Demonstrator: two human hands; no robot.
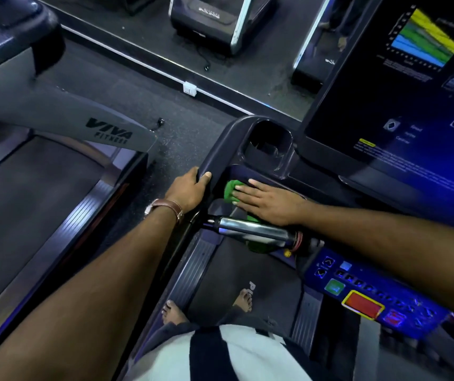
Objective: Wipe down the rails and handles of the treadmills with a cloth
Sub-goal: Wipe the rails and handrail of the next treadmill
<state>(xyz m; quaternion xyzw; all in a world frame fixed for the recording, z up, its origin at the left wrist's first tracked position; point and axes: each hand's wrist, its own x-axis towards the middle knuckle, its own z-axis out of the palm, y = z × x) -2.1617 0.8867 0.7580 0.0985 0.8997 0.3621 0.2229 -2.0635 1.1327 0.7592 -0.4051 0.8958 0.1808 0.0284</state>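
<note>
I stand on a treadmill, looking down at its console. My left hand (190, 188) grips the dark left side rail (220, 149), fingers curled over its edge and thumb on top. With straight fingers, my right hand (267, 200) presses a green cloth (231, 191) flat into the console tray just behind the rail. More of the cloth shows below the chrome grip handle (256, 229), which crosses under my right wrist.
A cup holder (269, 145) sits past the cloth. The big display (401, 86) rises at right, and the button panel (366, 295) lies lower right. A neighbouring grey treadmill (55, 111) stands left across a strip of floor. My bare feet (243, 299) rest on the belt.
</note>
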